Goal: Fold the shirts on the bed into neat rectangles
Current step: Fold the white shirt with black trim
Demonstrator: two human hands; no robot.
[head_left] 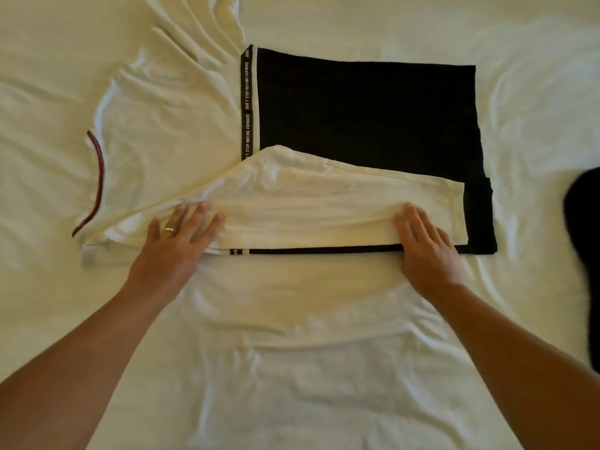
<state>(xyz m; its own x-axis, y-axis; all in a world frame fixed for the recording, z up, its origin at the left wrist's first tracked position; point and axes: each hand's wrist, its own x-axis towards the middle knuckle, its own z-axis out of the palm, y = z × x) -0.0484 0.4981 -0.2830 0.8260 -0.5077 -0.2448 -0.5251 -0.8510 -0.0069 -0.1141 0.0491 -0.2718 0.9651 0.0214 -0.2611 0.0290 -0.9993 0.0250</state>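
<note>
Fingers (194, 219) of the left hand (175, 241), straight and slightly spread, one wearing a ring (168, 229), press flat on a folded flap of a white-and-black shirt (324, 203); the right hand (425, 245) lies flat on the same flap, fingers together, gripping nothing. Both hands rest along the near fold, the left toward the collar (97, 186), the right toward the black lower half. The shirt lies spread sideways in the middle of the white-sheeted bed (308, 368), its far sleeve (194, 37) rumpled. A lettered black band (247, 105) crosses it. Another dark garment (584, 254) lies at the right edge, well apart.
</note>
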